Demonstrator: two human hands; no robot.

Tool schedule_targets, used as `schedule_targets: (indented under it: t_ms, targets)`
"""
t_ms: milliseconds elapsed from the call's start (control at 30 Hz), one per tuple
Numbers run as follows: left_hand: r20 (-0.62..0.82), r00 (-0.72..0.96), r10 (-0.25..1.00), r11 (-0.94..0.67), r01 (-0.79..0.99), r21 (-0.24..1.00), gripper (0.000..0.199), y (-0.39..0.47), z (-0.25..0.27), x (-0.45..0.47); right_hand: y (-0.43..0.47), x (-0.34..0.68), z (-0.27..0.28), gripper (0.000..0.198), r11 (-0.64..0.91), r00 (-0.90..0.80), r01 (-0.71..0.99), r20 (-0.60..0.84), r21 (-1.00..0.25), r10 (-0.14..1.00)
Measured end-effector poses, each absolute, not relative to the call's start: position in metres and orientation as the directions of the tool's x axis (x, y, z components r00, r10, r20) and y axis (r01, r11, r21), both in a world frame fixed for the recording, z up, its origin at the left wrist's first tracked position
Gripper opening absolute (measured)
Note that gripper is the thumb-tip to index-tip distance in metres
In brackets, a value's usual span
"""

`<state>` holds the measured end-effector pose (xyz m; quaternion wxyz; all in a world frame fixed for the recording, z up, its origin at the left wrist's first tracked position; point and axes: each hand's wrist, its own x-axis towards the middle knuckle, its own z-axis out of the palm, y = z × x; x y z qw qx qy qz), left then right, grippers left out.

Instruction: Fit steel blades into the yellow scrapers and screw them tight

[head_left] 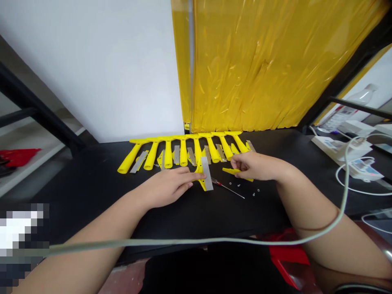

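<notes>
A metal blade [208, 179], set against a yellow plate [198, 168] over the black table [171, 224], is touched by the outstretched index finger of the left hand [167, 185]; whether it is also gripped cannot be told. To the right, a second yellow piece [229, 170] is pinched by the right hand [255, 165], fingers curled. A screwdriver [228, 189] is seen between them, small screws [253, 194] near its tip. Yellow handles [168, 154] are lined up in a row at the far side.
</notes>
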<state>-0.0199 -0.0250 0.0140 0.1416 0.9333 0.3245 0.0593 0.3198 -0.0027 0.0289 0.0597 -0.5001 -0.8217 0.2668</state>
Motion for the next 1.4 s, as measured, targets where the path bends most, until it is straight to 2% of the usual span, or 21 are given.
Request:
schedule_targets:
  t_ms: [133,200,333,500,600,733,933,1033,1400]
  targets:
    - [0.015,0.784,0.621,-0.752,0.589,0.297,0.048,-0.025,0.015,-0.019,-0.004,0.319,0.034,0.016,0.495,-0.529,0.624,0.14,-0.605,0.837]
    - [0.018,0.785,0.619,-0.755,0.589,0.287,0.048,-0.026,0.016,-0.018,-0.005,0.316,0.034,0.023,0.49,-0.51,0.542,0.196,-0.683,0.837]
    - [0.03,0.773,0.634,-0.749,0.603,0.275,0.049,-0.027,0.017,-0.019,-0.005,0.309,0.028,0.038,0.305,-0.483,0.387,0.09,-0.87,0.871]
    - [0.02,0.738,0.674,-0.717,0.647,0.26,0.052,-0.028,0.014,-0.019,-0.003,0.297,0.017,0.041,0.144,-0.486,0.179,0.04,-0.973,0.873]
    - [0.007,0.74,0.673,-0.719,0.651,0.243,0.054,-0.027,0.013,-0.019,-0.001,0.289,0.01,0.038,0.063,-0.502,0.086,0.011,-0.994,0.865]
    - [-0.011,0.729,0.685,-0.708,0.669,0.227,0.056,-0.028,0.015,-0.018,-0.002,0.279,0.003,0.037,0.015,-0.5,0.076,-0.025,-0.997,0.865]
    - [-0.02,0.726,0.687,-0.708,0.676,0.204,0.057,-0.03,0.018,-0.016,-0.003,0.268,-0.005,0.058,-0.101,-0.446,0.03,-0.104,-0.994,0.889]
    - [-0.006,0.729,0.684,-0.713,0.67,0.206,0.056,-0.031,0.018,-0.015,-0.004,0.264,-0.008,0.061,-0.13,-0.448,0.0,-0.116,-0.992,0.886]
    - [0.025,0.757,0.653,-0.739,0.63,0.237,0.052,-0.029,0.013,-0.017,-0.01,0.252,-0.012,0.054,0.027,-0.453,0.098,-0.02,-0.995,0.891]
